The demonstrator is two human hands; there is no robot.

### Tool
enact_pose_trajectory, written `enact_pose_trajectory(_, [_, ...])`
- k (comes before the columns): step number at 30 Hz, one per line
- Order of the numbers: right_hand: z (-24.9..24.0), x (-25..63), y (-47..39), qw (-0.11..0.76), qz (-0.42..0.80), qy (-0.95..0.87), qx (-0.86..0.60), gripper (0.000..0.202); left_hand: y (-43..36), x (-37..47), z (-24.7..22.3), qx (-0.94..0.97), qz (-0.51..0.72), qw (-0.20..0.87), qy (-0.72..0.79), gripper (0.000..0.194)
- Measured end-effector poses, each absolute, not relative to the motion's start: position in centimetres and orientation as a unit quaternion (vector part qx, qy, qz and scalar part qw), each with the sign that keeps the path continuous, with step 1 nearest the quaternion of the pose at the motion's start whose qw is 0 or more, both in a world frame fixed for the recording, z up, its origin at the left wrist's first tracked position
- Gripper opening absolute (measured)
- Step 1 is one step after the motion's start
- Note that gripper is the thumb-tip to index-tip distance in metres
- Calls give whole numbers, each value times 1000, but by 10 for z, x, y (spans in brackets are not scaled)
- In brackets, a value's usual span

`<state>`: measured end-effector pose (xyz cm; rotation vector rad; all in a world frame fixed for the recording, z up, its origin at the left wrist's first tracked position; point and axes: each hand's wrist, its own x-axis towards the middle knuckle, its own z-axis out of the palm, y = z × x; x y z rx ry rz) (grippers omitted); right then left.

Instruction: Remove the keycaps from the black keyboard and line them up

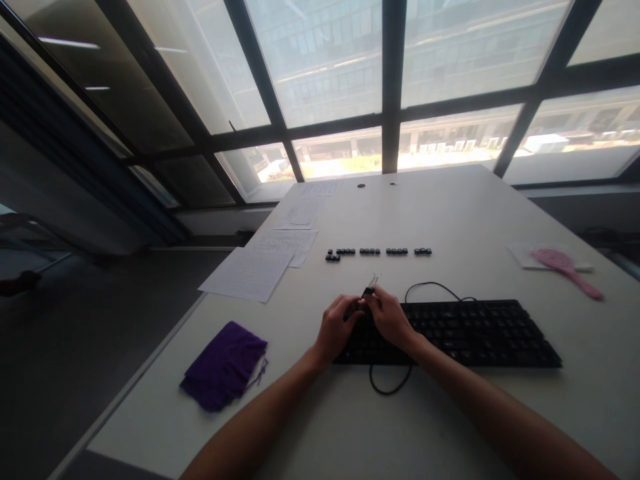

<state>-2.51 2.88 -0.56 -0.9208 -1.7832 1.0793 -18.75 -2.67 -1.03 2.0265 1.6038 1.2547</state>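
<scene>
Both of my hands meet over the left end of a black keyboard [475, 333]. My right hand [391, 320] is closed, its fingertips pinching a small black piece with thin wire prongs [369, 291]. The prongs point up and away from me. Beside it, my left hand [334, 327] is closed too, with curled fingertips close to the same piece; what they grip is hidden. Beyond the hands lie small groups of loose black keycaps [370, 251] in a row, with a few more keycaps [333, 257] just below its left end.
A purple drawstring pouch [225, 365] lies at the left. Written sheets of paper [250, 272] run along the table's left edge. On the right, a pink hairbrush [565, 265] rests partly on a white packet [523, 256]. The keyboard's cable [390, 392] loops in front. Windows stand behind.
</scene>
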Motion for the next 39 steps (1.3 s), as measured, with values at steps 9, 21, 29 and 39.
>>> enact_pose_trajectory(9, [-10, -25, 31, 428, 426, -714, -355, 21, -25, -192, -10, 773, 370, 72, 510, 21])
enact_pose_trajectory(21, [-7, -25, 30, 435, 408, -707, -381, 23, -21, -192, -9, 743, 407, 149, 509, 16])
enact_pose_trajectory(29, [-7, -26, 32, 461, 422, -678, -386, 24, 58, -242, -12, 690, 392, 84, 602, 12])
enact_pose_trajectory(39, [-7, -26, 31, 443, 433, -689, -376, 22, 119, -262, -28, 680, 344, -23, 647, 11])
